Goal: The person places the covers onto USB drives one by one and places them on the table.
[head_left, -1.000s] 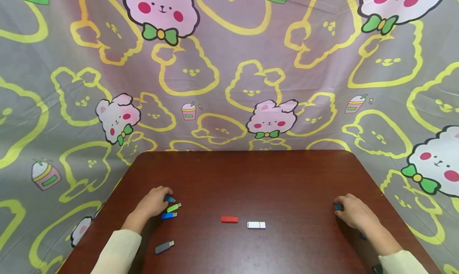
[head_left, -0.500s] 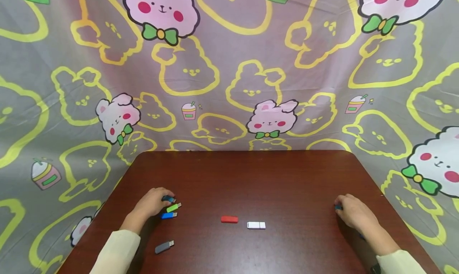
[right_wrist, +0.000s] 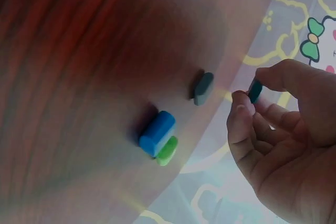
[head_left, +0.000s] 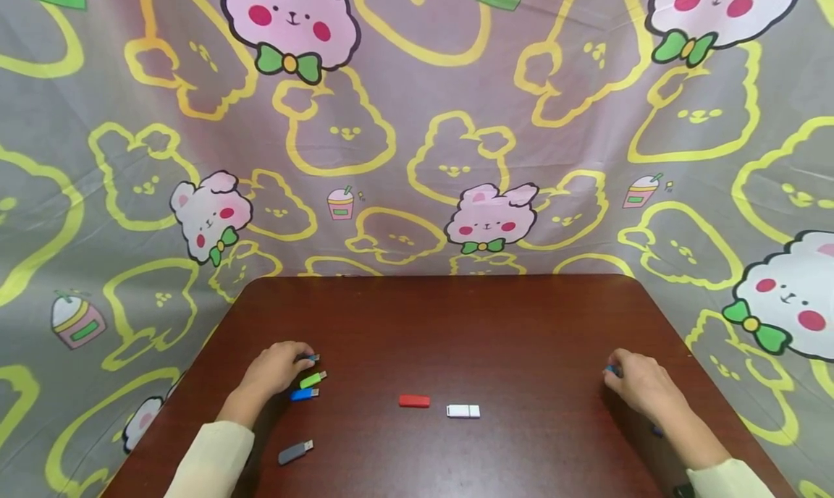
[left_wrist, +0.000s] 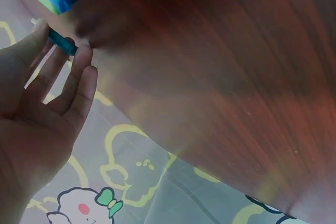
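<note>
– Grey stick (head_left: 293,454) nearest us on the worktop (head_left: 521,324), plug end away from us! Then the white stick (head_left: 463,411), with the red piece (head_left: 414,401) just left of it.

– Up the left side, the blue stick (head_left: 302,394), and just beyond it the green stick (head_left: 311,381). Now the hands!

– On the far right, the right hand (head_left: 638,382): thumb and fingertips nearly together, pinching a small teal piece (right_wrist: 255,91), perhaps a cap.

– And the left hand (head_left: 276,368), same narrow pinch, has a teal stick (left_wrist: 63,42) just past the green one. Touching the worktop? Can't tell.

– Best technique, I'd say: light grip on the sides, fingertips off the metal plug (head_left: 316,357), stick level and clear of its green neighbour.

– The right wrist camera delivers! A grey cap (right_wrist: 203,88), a blue cap (right_wrist: 158,132) and a green cap (right_wrist: 167,151), by the look of them.

– Head view misses nearly all that: just a blue sliver (head_left: 658,431) beside the right forearm (head_left: 691,433). But it alone catches the white and red ones!
</note>
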The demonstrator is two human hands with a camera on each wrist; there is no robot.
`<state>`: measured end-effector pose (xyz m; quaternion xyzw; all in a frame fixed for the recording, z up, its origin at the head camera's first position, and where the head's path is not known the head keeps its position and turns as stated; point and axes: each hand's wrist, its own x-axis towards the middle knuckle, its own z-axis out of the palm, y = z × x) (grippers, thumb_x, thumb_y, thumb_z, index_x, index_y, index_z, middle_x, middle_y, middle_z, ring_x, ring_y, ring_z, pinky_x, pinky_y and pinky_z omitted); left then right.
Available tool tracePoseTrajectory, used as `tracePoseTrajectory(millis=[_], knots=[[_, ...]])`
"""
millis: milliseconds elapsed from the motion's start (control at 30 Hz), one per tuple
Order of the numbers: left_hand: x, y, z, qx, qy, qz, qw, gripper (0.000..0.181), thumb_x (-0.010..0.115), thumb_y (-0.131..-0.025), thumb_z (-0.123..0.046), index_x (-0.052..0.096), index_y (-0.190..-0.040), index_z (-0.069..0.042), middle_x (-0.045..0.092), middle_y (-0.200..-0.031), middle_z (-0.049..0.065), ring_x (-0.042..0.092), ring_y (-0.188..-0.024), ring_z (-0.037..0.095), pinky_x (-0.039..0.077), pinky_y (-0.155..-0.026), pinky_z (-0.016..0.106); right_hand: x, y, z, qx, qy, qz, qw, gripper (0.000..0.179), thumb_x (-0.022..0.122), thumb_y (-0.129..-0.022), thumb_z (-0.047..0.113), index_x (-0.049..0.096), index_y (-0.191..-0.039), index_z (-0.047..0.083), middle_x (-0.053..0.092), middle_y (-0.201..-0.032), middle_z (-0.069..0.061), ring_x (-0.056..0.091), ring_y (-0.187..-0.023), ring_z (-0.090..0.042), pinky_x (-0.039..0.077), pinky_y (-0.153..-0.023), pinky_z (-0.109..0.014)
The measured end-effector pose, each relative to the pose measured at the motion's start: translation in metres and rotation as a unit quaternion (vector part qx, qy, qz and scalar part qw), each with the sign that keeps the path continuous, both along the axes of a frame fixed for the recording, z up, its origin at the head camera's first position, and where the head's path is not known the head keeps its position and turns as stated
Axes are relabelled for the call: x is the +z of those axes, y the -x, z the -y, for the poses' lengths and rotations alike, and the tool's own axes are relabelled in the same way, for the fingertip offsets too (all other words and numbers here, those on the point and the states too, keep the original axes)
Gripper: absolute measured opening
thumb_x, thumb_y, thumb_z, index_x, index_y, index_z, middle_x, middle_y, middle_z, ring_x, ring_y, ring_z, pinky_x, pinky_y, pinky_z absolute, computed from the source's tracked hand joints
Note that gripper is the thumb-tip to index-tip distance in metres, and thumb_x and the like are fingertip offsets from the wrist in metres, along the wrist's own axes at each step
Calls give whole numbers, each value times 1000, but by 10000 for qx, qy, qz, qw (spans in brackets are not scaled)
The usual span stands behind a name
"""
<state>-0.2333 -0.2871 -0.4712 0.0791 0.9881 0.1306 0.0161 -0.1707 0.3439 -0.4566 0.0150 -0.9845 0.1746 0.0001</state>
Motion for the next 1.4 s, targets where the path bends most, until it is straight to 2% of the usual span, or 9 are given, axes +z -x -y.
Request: tracePoseTrajectory(millis=[100,333,433,700,933,1267,1400], knots=[[4,-2,-6,-49,-155,-149,9998,17,74,-93,-22,74,-108,-14,72,-105,3,65,-92,22,54,-86,51,3,-1,3,-39,73,-105,9999,21,67,-92,20,63,-100,1,67,-84,-9,62,-75,-28,49,-64,-49],[11,-9,-23,-279,-423,-611,9968,19,72,-95,-24,71,-109,-11,69,-102,4,64,-86,18,56,-78,44,3,-5,16,24,251,-684,9973,18,67,-91,17,67,-97,1,69,-81,-5,65,-74,-26,50,-65,-47],[14,-12,-29,-319,-483,-754,9955,21,74,-93,-25,71,-109,-12,68,-101,3,64,-85,18,57,-77,44,4,-7,21,49,347,-783,9963,16,68,-92,16,67,-100,3,70,-84,-5,67,-76,-26,50,-64,-46],[24,-18,-47,-673,-543,-1089,9903,24,78,-87,-19,72,-109,-11,68,-99,2,63,-82,16,57,-76,41,11,-13,35,387,733,-976,9918,16,70,-90,8,66,-105,3,69,-85,0,65,-78,-20,50,-64,-37],[28,-29,-68,-1179,-544,-1507,9800,25,82,-82,-12,73,-105,-9,66,-94,-1,60,-78,12,56,-74,35,17,-19,47,557,974,-1064,9880,19,71,-88,5,68,-108,5,70,-88,2,66,-80,-17,53,-67,-32],[32,-38,-97,-1674,-385,-1775,9690,24,84,-80,-12,72,-102,-11,64,-92,-6,57,-75,7,54,-70,28,24,-26,66,670,1064,-1053,9865,16,69,-91,5,68,-107,4,72,-90,-1,66,-80,-17,54,-68,-33],[33,-41,-107,-1936,-401,-1958,9605,24,84,-80,-12,72,-101,-11,65,-91,-5,58,-74,7,54,-69,27,26,-30,74,763,1133,-1100,9845,16,69,-91,4,68,-107,4,71,-88,1,65,-79,-13,54,-68,-29]])
